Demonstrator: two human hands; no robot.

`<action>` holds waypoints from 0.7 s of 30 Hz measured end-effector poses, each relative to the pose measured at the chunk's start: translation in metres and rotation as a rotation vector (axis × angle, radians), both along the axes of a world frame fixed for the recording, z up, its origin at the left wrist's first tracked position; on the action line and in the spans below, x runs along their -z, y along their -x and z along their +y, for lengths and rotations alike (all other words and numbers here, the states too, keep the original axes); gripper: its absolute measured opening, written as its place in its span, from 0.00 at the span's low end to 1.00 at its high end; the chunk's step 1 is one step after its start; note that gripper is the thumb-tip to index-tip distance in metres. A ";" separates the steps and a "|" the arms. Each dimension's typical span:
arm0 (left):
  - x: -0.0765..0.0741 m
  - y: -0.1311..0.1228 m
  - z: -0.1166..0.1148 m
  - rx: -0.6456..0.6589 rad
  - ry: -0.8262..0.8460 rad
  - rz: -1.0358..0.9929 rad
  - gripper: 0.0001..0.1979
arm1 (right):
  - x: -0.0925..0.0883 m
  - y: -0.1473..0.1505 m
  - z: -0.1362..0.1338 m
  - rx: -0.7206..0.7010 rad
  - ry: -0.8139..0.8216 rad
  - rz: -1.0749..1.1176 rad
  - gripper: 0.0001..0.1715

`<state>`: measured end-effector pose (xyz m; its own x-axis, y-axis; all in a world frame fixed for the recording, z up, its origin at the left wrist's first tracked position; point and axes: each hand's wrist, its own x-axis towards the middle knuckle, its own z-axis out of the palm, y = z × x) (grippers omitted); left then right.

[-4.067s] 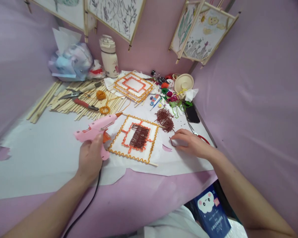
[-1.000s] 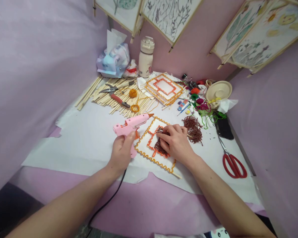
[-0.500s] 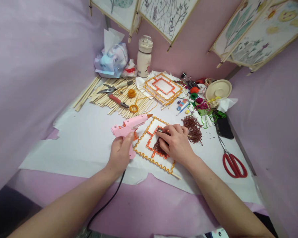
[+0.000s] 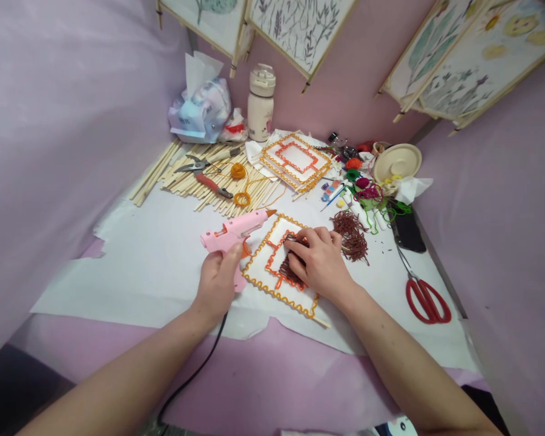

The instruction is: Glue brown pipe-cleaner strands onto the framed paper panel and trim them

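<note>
Left hand (image 4: 217, 281) closed firmly around the grip of a pink plastic hot glue gun (image 4: 224, 233), orange nozzle tilted up toward the panel's top corner. Right hand (image 4: 320, 263) half curled, fingertips (image 4: 300, 239) down on dark brown yarn strands (image 4: 287, 272), any actual grip hidden. Those strands inside a flat white square panel (image 4: 277, 233) edged with wavy orange-and-yellow braid, lying on a white paper sheet (image 4: 118, 290) toward the worktop's front edge. Just right of the panel, a loose heap of brown yarn (image 4: 349, 239); near the right edge, red-handled scissors (image 4: 427, 301).

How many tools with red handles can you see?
2: the pliers lying on the bamboo sticks, and the scissors on the white paper at the right. Others may be hidden.
</note>
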<state>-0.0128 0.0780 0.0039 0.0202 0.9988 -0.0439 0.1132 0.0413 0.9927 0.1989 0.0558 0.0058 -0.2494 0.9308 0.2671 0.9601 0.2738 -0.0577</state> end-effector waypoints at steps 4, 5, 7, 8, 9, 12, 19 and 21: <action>0.001 0.000 0.000 -0.004 0.005 0.015 0.18 | -0.002 0.000 -0.001 -0.012 0.001 0.015 0.14; 0.002 0.000 0.000 0.001 0.007 0.012 0.18 | -0.002 0.000 -0.001 -0.020 0.006 0.017 0.14; 0.003 0.000 0.000 0.014 0.015 0.002 0.19 | -0.001 0.000 -0.001 -0.032 0.021 0.015 0.14; 0.003 0.000 0.001 0.019 0.020 -0.001 0.20 | 0.000 0.001 -0.001 -0.033 0.026 0.013 0.14; 0.004 0.000 0.001 0.021 0.024 -0.003 0.20 | 0.000 0.001 0.000 -0.032 0.028 0.010 0.14; 0.004 0.001 0.001 0.029 0.023 0.000 0.20 | 0.002 0.001 0.000 -0.015 0.024 -0.006 0.14; 0.003 0.002 0.001 0.024 0.018 0.019 0.21 | 0.001 0.001 -0.001 0.022 0.014 -0.026 0.14; 0.003 0.002 0.001 0.016 0.022 0.025 0.20 | 0.000 0.001 -0.002 0.017 -0.001 -0.014 0.14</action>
